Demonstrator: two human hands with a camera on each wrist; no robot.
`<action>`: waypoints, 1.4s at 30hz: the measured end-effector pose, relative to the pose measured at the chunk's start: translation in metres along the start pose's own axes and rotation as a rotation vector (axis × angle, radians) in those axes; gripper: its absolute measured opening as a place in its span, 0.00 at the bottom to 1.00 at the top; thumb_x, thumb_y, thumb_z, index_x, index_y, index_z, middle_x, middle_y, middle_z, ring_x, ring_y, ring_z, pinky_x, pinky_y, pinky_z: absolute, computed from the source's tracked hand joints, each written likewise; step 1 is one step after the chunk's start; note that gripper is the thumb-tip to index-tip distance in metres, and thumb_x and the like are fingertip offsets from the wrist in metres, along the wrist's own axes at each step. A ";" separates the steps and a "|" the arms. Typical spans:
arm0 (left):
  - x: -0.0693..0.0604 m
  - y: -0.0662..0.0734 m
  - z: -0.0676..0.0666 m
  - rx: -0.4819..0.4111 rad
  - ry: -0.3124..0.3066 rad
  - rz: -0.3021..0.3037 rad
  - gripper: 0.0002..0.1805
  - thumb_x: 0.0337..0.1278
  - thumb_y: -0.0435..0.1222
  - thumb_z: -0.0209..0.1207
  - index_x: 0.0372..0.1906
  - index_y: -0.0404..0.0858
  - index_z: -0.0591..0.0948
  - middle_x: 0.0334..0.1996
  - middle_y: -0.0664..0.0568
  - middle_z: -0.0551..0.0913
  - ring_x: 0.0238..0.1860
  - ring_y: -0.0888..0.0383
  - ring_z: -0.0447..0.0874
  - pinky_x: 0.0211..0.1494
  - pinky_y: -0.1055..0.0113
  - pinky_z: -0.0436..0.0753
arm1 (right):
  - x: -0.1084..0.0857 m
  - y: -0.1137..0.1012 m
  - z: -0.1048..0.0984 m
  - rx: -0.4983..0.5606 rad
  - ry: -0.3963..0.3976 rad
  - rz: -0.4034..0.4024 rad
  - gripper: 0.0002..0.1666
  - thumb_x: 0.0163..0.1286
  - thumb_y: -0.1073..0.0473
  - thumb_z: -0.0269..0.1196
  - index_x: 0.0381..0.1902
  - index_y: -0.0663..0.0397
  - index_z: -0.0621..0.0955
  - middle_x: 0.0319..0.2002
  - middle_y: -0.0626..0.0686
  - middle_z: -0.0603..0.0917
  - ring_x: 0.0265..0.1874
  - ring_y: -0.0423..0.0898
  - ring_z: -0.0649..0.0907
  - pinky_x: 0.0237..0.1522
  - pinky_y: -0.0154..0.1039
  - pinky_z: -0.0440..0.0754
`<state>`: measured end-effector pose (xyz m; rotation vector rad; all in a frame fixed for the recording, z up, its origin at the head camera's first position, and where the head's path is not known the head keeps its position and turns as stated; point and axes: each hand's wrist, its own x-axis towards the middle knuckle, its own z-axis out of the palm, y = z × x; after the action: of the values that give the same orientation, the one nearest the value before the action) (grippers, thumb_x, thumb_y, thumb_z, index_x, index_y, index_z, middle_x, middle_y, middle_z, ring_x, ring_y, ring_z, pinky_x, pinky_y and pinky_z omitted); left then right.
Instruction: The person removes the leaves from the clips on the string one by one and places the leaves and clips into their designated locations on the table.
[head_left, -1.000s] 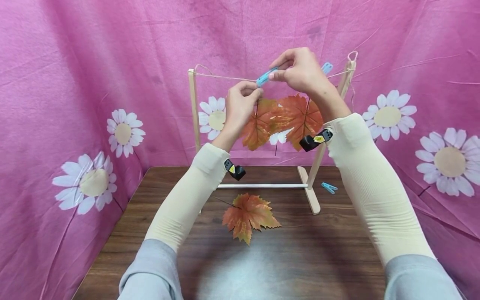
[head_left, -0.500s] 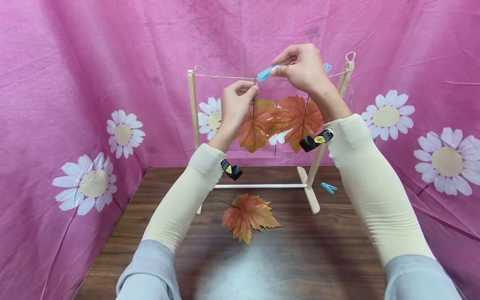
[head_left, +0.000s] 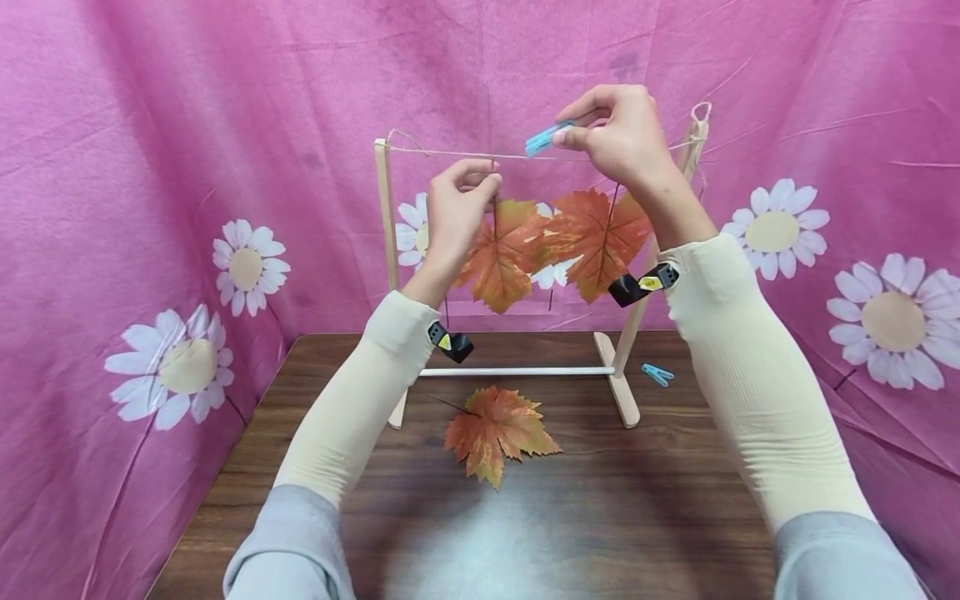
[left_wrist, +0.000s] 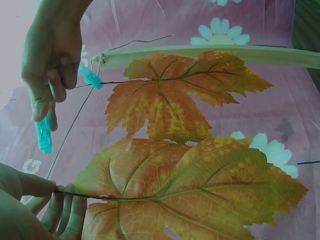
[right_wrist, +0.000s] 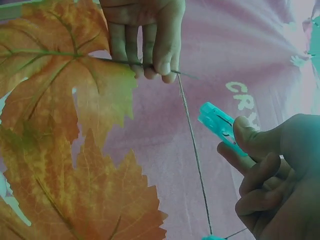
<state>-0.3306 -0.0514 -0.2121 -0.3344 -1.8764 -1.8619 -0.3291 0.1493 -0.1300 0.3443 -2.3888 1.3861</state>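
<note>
My left hand (head_left: 459, 212) pinches the dark stem of an orange maple leaf (head_left: 501, 258), holding it up against the string (head_left: 450, 154). In the right wrist view the stem tip touches or crosses the string. My right hand (head_left: 618, 133) pinches a blue clothespin (head_left: 545, 140) between thumb and forefinger, close to the string and to the right of the left hand. A second maple leaf (head_left: 600, 242) hangs by its stem from the string, held by another blue clothespin (left_wrist: 90, 77) seen in the left wrist view.
A wooden frame with a right post (head_left: 636, 321) and left post (head_left: 387, 217) carries the string; a white bar (head_left: 517, 372) joins its feet. On the brown table (head_left: 300, 467) lie a third maple leaf (head_left: 498, 433) and a blue clothespin (head_left: 657, 375). Pink flowered cloth (head_left: 300, 83) surrounds everything.
My left hand has moved left along the string with the leaf. My right hand with the clothespin has drawn slightly right and up, leaving a gap between the clothespin and the stem.
</note>
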 end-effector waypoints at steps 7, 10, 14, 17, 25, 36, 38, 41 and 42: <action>-0.004 -0.002 -0.010 -0.053 0.010 -0.018 0.07 0.68 0.27 0.65 0.47 0.30 0.88 0.29 0.50 0.86 0.29 0.60 0.86 0.40 0.69 0.92 | -0.007 0.007 -0.004 0.018 -0.009 0.005 0.12 0.68 0.60 0.76 0.49 0.49 0.89 0.30 0.34 0.87 0.30 0.33 0.82 0.33 0.29 0.75; -0.005 -0.002 -0.013 -0.078 0.013 -0.017 0.07 0.68 0.26 0.65 0.47 0.29 0.88 0.30 0.48 0.87 0.29 0.60 0.86 0.39 0.69 0.92 | -0.009 0.009 -0.005 0.056 -0.018 -0.004 0.13 0.69 0.60 0.75 0.51 0.50 0.88 0.33 0.36 0.87 0.25 0.34 0.79 0.25 0.27 0.74; -0.006 -0.003 -0.017 -0.102 0.011 -0.013 0.07 0.68 0.25 0.65 0.47 0.28 0.87 0.29 0.52 0.86 0.29 0.60 0.86 0.38 0.69 0.91 | -0.012 0.012 -0.007 0.109 -0.020 -0.019 0.15 0.70 0.61 0.74 0.54 0.51 0.87 0.36 0.38 0.88 0.17 0.35 0.76 0.17 0.26 0.72; -0.008 -0.004 -0.021 -0.107 0.013 -0.021 0.05 0.68 0.25 0.64 0.46 0.29 0.87 0.29 0.54 0.86 0.29 0.59 0.87 0.37 0.70 0.90 | -0.015 0.014 -0.007 0.142 -0.019 -0.031 0.17 0.70 0.62 0.74 0.56 0.53 0.86 0.39 0.39 0.88 0.14 0.36 0.77 0.16 0.27 0.74; -0.011 -0.007 -0.029 -0.150 0.017 -0.021 0.06 0.69 0.24 0.63 0.47 0.28 0.86 0.30 0.55 0.86 0.29 0.60 0.87 0.37 0.69 0.91 | -0.025 0.019 -0.011 0.167 -0.002 -0.025 0.19 0.70 0.59 0.74 0.57 0.50 0.85 0.42 0.40 0.88 0.15 0.38 0.80 0.15 0.28 0.76; -0.018 -0.013 -0.040 -0.153 0.029 -0.042 0.09 0.69 0.23 0.63 0.49 0.24 0.85 0.31 0.49 0.85 0.30 0.57 0.87 0.38 0.70 0.91 | -0.041 0.029 -0.017 0.075 0.013 -0.037 0.17 0.69 0.54 0.76 0.52 0.43 0.84 0.42 0.40 0.84 0.17 0.35 0.79 0.14 0.27 0.71; -0.020 -0.014 -0.040 -0.160 0.026 -0.044 0.08 0.69 0.23 0.63 0.49 0.25 0.85 0.30 0.50 0.85 0.30 0.57 0.88 0.38 0.70 0.91 | -0.044 0.031 -0.017 0.066 0.012 -0.043 0.17 0.69 0.54 0.75 0.53 0.44 0.84 0.42 0.41 0.84 0.17 0.35 0.80 0.14 0.27 0.71; -0.024 -0.016 -0.041 -0.174 0.022 -0.046 0.09 0.68 0.23 0.63 0.49 0.23 0.84 0.28 0.53 0.85 0.30 0.57 0.87 0.38 0.71 0.91 | -0.048 0.035 -0.017 0.062 0.010 -0.053 0.20 0.70 0.53 0.74 0.57 0.46 0.84 0.41 0.41 0.84 0.18 0.36 0.80 0.14 0.27 0.71; -0.025 -0.017 -0.041 -0.179 0.021 -0.046 0.09 0.68 0.23 0.63 0.49 0.22 0.84 0.28 0.53 0.85 0.30 0.58 0.87 0.38 0.71 0.91 | -0.049 0.036 -0.017 0.059 0.010 -0.059 0.21 0.71 0.53 0.74 0.59 0.48 0.84 0.41 0.41 0.84 0.18 0.37 0.80 0.15 0.27 0.72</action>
<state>-0.3111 -0.0887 -0.2407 -0.3319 -1.7214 -2.0617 -0.2953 0.1837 -0.1708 0.4187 -2.3138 1.4307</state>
